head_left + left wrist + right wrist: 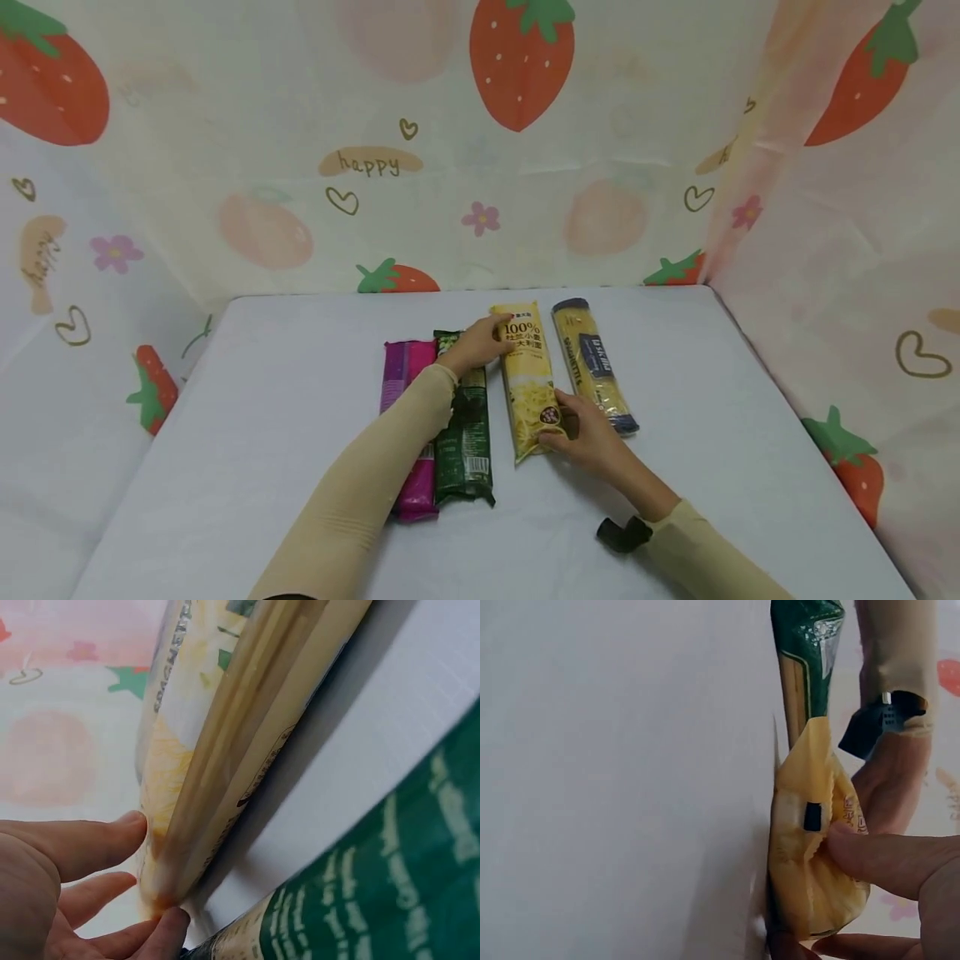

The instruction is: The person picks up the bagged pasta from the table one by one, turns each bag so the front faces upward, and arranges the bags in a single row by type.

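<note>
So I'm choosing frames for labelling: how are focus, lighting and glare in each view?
Head view: even, soft light, faint shadows under the arms, sharp print on the yellow pasta packet, slight wide-angle bending at the edges. Left wrist view: very close, packet and left hand soft and blurred. Right wrist view: bare table washed out, right hand slightly soft.

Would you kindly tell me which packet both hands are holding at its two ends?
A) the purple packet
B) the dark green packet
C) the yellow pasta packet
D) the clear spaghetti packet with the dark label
C: the left hand grips the far end of the yellow pasta packet while the right hand holds its near end.
</note>
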Available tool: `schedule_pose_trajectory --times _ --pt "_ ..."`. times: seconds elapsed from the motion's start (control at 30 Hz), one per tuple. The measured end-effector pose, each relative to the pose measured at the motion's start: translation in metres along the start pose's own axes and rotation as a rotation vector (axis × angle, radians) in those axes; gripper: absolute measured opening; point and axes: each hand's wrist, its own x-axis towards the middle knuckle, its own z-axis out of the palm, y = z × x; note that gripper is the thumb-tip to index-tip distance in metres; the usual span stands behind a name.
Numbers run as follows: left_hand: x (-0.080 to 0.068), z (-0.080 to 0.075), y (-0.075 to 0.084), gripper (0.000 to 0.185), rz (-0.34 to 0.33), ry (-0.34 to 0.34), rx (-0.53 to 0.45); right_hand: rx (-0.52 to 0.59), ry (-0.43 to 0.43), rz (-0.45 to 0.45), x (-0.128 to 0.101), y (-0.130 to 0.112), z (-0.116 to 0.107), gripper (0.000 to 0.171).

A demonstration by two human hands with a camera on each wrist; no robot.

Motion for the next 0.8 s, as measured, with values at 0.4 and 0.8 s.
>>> schedule_pose_trajectory --times 0.4,0.8 --pt "-0.014 -0.017 -0.005 0.058 0.068 -0.011 0.032 -0.027 0.026 -0.014 -0.007 -0.009 -0.001 0.09" --pt "-0.031 -0.043 -0.02 0.05 0.117 0.035 0.06 0.07 0.157 -0.25 -0.006 -0.016 0.01 0.07"
